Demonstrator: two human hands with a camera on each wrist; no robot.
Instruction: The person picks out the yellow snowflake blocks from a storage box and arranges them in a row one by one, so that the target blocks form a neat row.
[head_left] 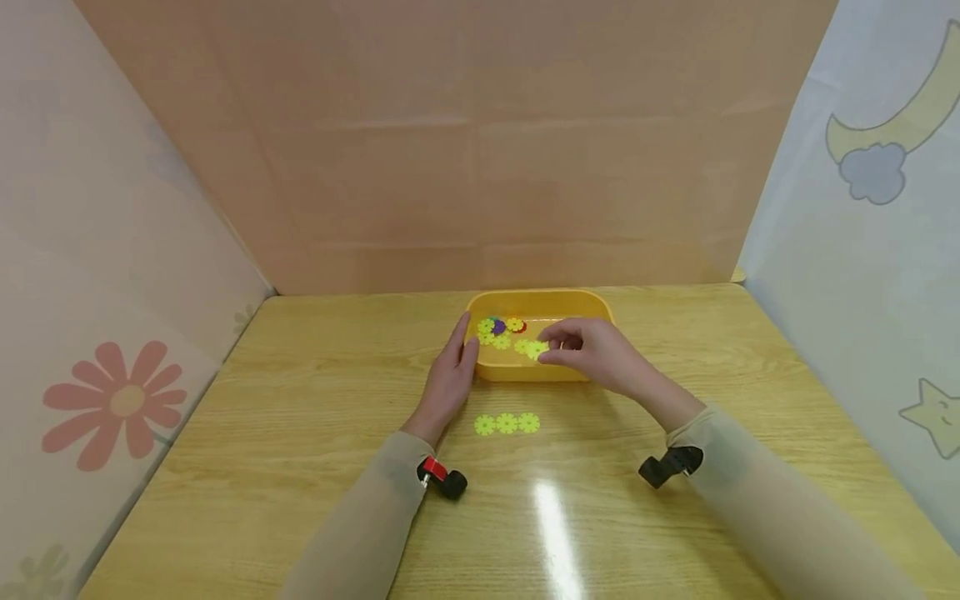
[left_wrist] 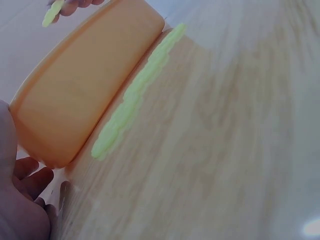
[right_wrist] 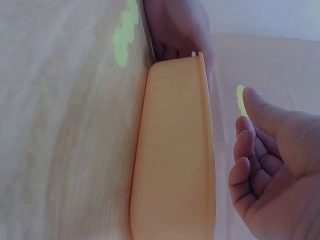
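A shallow yellow plastic bin (head_left: 551, 372) stands on the wooden table. My left hand (head_left: 448, 373) holds its left end, the thumb by the rim and the fingers along the outside. Over the bin's front part, my right hand (head_left: 596, 352) pinches a yellow-green snowflake disc (right_wrist: 241, 100) between thumb and fingertips; the right wrist view has it above the rim. Inside the bin lie several yellow discs (head_left: 501, 342), a purple disc (head_left: 498, 328) and part of a red one (head_left: 522, 327). Three joined yellow discs (head_left: 507, 424) form a row on the table before the bin.
The wooden table (head_left: 337, 400) reaches back to a brown paper screen (head_left: 472, 183). White panels with printed pictures stand at the left (head_left: 135, 250) and right (head_left: 855, 275). A bright light reflection falls on the table's front part.
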